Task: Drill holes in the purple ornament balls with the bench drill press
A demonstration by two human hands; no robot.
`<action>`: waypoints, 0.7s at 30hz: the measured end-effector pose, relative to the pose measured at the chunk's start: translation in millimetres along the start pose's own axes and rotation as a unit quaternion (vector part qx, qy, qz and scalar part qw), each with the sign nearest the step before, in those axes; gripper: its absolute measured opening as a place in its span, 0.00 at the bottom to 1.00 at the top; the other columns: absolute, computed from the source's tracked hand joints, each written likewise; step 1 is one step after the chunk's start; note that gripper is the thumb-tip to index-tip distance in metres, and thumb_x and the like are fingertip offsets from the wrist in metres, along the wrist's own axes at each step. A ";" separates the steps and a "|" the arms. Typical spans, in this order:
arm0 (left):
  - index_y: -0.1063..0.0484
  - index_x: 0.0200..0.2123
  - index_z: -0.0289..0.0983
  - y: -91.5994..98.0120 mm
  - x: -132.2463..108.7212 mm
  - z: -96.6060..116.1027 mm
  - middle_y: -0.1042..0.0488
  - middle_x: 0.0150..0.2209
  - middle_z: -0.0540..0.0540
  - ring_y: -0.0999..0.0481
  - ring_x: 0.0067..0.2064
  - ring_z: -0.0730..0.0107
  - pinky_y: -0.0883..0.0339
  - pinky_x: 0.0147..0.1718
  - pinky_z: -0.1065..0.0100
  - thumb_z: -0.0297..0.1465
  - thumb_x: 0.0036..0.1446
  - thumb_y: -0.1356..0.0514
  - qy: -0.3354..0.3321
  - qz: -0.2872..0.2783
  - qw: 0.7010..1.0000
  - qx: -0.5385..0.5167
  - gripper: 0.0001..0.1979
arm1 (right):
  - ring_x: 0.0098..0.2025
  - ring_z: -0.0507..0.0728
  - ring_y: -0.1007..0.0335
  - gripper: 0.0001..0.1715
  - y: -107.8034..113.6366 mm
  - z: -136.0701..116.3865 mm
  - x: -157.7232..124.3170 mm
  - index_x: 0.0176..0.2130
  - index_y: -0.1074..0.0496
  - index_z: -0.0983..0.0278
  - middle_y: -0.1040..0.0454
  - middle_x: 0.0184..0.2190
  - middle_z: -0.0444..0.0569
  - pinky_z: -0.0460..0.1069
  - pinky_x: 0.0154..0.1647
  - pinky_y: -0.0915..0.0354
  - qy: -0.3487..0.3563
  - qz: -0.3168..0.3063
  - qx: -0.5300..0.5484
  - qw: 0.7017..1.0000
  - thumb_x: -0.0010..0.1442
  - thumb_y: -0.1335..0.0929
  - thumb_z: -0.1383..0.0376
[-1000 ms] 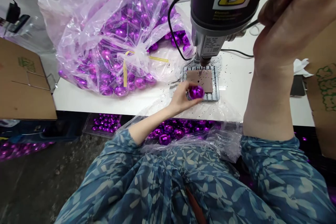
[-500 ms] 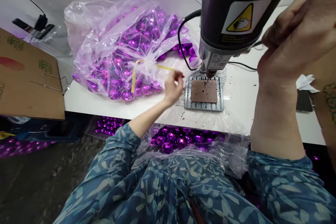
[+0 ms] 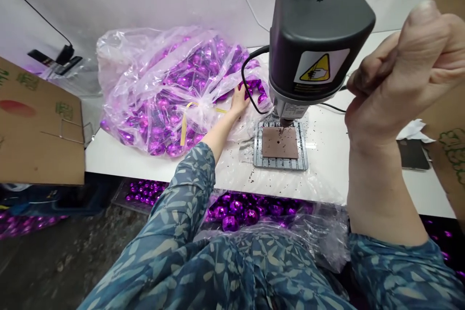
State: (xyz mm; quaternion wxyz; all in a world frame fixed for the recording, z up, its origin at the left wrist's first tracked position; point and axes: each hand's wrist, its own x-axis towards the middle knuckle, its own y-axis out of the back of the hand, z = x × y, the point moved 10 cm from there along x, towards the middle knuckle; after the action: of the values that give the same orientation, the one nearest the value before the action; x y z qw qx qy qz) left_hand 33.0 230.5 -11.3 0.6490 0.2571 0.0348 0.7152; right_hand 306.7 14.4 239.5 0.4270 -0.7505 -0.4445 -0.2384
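My left hand (image 3: 240, 101) reaches to the mouth of a clear plastic bag (image 3: 127, 58), its fingers closed around a shiny purple faceted ball (image 3: 241, 86) at the edge of the loose balls (image 3: 259, 89) there. The fingertips are partly hidden. Raised at the right, my right hand (image 3: 403, 72) is a closed fist beside the black drill press (image 3: 319, 19); what it grips is hidden. Below the drill's chuck (image 3: 286, 122), a brown board (image 3: 279, 147) with a small dark hole lies on the grooved metal base (image 3: 303, 162). Dark shavings are scattered around.
More purple balls (image 3: 236, 208) fill a plastic-lined space below the table's front edge. Cardboard boxes (image 3: 39, 126) stand at left and right. A dark phone (image 3: 414, 154) and white tissue (image 3: 414, 131) lie at the right. A black cable (image 3: 245, 70) loops beside the drill.
My left hand has moved away from me, from beside the metal base to the balls at the bag's mouth. My right hand remains a raised fist. The camera view has tilted up slightly.
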 end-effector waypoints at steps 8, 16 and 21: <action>0.26 0.50 0.42 27.0 -65.8 -17.1 0.18 0.42 0.42 0.14 0.47 0.58 0.17 0.52 0.53 0.45 0.68 0.35 0.248 -0.029 0.934 -0.254 0.15 | 0.15 0.42 0.50 0.39 -4.0 -1.9 -1.1 0.20 0.51 0.66 0.51 0.14 0.39 0.47 0.21 0.57 -0.001 -0.017 -0.011 1.000 0.53 0.28 0.42; 0.23 0.55 0.41 10.3 -174.3 31.2 0.17 0.55 0.39 0.14 0.47 0.63 0.16 0.51 0.56 0.38 0.64 0.29 0.234 -0.152 0.904 -0.324 0.18 | 0.15 0.41 0.53 0.42 -4.1 2.8 0.5 0.24 0.56 0.64 0.53 0.14 0.38 0.47 0.20 0.59 -0.004 -0.013 -0.030 0.999 0.50 0.31 0.37; 0.25 0.60 0.42 -28.3 -197.1 39.6 0.16 0.54 0.40 0.16 0.45 0.64 0.17 0.44 0.60 0.44 0.58 0.25 0.161 -0.163 0.943 -0.242 0.30 | 0.15 0.39 0.54 0.40 -5.5 0.9 -0.3 0.24 0.57 0.65 0.53 0.15 0.37 0.44 0.22 0.53 -0.008 -0.011 -0.049 0.999 0.50 0.33 0.38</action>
State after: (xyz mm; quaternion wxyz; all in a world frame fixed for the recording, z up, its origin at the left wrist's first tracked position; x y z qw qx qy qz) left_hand 80.2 37.1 -51.4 0.7850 -0.0357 0.0065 0.6184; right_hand 301.7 16.3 241.2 0.3836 -0.7673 -0.4439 -0.2589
